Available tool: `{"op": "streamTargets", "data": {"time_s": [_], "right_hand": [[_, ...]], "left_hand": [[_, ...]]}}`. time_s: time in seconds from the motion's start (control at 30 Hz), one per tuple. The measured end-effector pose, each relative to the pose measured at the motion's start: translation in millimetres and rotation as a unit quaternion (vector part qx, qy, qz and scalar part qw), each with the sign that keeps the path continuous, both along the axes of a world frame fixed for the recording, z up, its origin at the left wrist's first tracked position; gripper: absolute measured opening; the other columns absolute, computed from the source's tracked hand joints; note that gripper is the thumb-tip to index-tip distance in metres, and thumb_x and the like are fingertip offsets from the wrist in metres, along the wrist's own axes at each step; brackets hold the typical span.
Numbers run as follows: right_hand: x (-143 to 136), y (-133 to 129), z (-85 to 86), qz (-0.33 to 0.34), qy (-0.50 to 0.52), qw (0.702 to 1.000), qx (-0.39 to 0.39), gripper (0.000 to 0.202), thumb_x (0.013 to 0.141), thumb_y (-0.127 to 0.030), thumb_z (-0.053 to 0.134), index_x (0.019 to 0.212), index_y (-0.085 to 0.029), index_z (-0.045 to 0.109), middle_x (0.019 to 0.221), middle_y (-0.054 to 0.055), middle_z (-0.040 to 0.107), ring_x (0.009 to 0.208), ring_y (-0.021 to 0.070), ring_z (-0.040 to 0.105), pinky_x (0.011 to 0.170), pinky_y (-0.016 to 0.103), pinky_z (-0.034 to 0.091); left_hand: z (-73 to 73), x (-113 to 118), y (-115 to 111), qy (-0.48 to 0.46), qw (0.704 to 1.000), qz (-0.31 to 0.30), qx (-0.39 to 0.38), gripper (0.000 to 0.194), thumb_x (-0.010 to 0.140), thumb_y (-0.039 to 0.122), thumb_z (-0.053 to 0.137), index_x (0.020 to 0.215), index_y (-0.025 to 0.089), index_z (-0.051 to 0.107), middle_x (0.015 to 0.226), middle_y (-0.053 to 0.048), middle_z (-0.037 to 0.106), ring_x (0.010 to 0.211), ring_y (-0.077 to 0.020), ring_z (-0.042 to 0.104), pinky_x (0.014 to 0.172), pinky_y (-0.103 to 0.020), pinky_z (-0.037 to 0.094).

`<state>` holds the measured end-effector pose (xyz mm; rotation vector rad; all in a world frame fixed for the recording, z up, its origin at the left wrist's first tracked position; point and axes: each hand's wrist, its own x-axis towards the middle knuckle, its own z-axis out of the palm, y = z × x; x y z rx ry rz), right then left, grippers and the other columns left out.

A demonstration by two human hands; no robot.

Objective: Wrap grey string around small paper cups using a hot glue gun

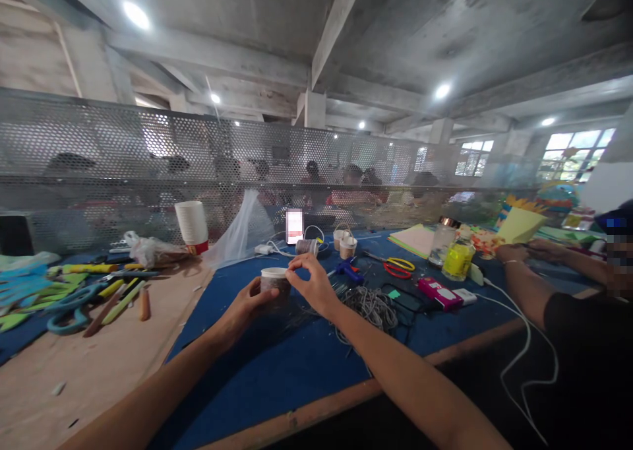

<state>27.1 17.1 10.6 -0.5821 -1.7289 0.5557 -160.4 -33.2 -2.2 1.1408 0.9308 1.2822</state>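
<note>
White-rimmed and probably paper, the small cup (273,281) left of the grey cord bundle (373,308) should be light but crushable, so I favour a gentle hold around its wall, where the fingers of my left hand (248,305) curl; whether my right hand's (316,286) bunched fingers pinch its rim, I cannot tell.

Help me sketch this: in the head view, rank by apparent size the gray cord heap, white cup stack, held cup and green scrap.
1. Gray cord heap
2. White cup stack
3. Held cup
4. Green scrap
True sizes are unsure; distances differ.
</note>
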Motion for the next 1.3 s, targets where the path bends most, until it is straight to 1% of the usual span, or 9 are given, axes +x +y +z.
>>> {"op": "streamTargets", "data": {"time_s": [0.23,0.53,0.73,0.9,1.07,1.17,1.3], "right_hand": [[-0.7,-0.5,-0.8,0.013,0.011,1.000,0.005,0.007,0.089,-0.027,0.067,0.085,-0.022,0.064,0.101,0.004,0.064,0.104,0.0193,0.065,0.104,0.036,0.049],[-1.1,1.1,-1.5,0.007,0.003,1.000,0.002,0.006,0.089,-0.026,0.067,0.085,-0.022,0.065,0.104,0.004,0.064,0.106,0.0196,0.065,0.105,0.036,0.048],[-0.9,0.6,-2.1,0.002,0.000,1.000,-0.005,0.007,0.090,-0.027,0.068,0.086,-0.023,0.065,0.104,0.004,0.064,0.107,0.0198,0.065,0.106,0.037,0.048],[-0.9,0.0,-1.2,0.000,0.001,1.000,-0.006,0.006,0.090,-0.027,0.068,0.087,-0.023,0.066,0.104,0.004,0.065,0.107,0.0196,0.065,0.106,0.037,0.049],[-1.3,0.6,-2.1,0.000,0.004,1.000,0.002,0.006,0.090,-0.027,0.068,0.087,-0.023,0.066,0.103,0.004,0.064,0.106,0.0199,0.065,0.105,0.037,0.050],[-1.3,0.4,-2.3,-0.002,0.005,1.000,0.004,0.005,0.090,-0.026,0.069,0.087,-0.023,0.066,0.103,0.004,0.065,0.106,0.0199,0.065,0.105,0.037,0.050],[-1.4,-1.7,-1.3,-0.004,0.002,1.000,0.003,0.005,0.091,-0.026,0.069,0.087,-0.023,0.067,0.103,0.003,0.065,0.105,0.0198,0.066,0.105,0.037,0.050]], "left_hand": [[-0.7,-1.3,-0.9,0.006,1.000,-0.012,0.002,0.061,0.072,0.040,0.090,0.126,0.017,0.070,0.122,-0.015,0.076,0.110,-0.0340,0.073,0.096,-0.043,0.056],[0.9,0.5,-2.0,0.004,1.000,-0.002,-0.002,0.063,0.068,0.039,0.092,0.124,0.017,0.073,0.118,-0.015,0.078,0.107,-0.0341,0.074,0.094,-0.042,0.057],[0.0,0.3,-1.3,0.001,1.000,-0.010,-0.001,0.061,0.071,0.039,0.091,0.125,0.017,0.073,0.119,-0.014,0.077,0.108,-0.0335,0.073,0.096,-0.042,0.056],[-0.6,0.8,0.3,0.000,1.000,0.005,-0.006,0.064,0.068,0.040,0.093,0.123,0.016,0.073,0.116,-0.015,0.078,0.108,-0.0346,0.073,0.097,-0.044,0.056],[-1.5,-0.4,0.9,0.005,1.000,0.001,-0.001,0.064,0.069,0.041,0.092,0.126,0.017,0.073,0.116,-0.015,0.078,0.109,-0.0353,0.073,0.098,-0.045,0.055],[-3.2,-1.0,2.6,0.004,1.000,0.001,-0.002,0.065,0.068,0.041,0.093,0.125,0.017,0.073,0.117,-0.014,0.078,0.111,-0.0349,0.072,0.099,-0.044,0.054],[-4.8,-1.4,4.5,0.002,1.000,0.002,-0.003,0.065,0.067,0.040,0.093,0.125,0.017,0.073,0.117,-0.014,0.078,0.109,-0.0333,0.073,0.096,-0.041,0.055]]}}
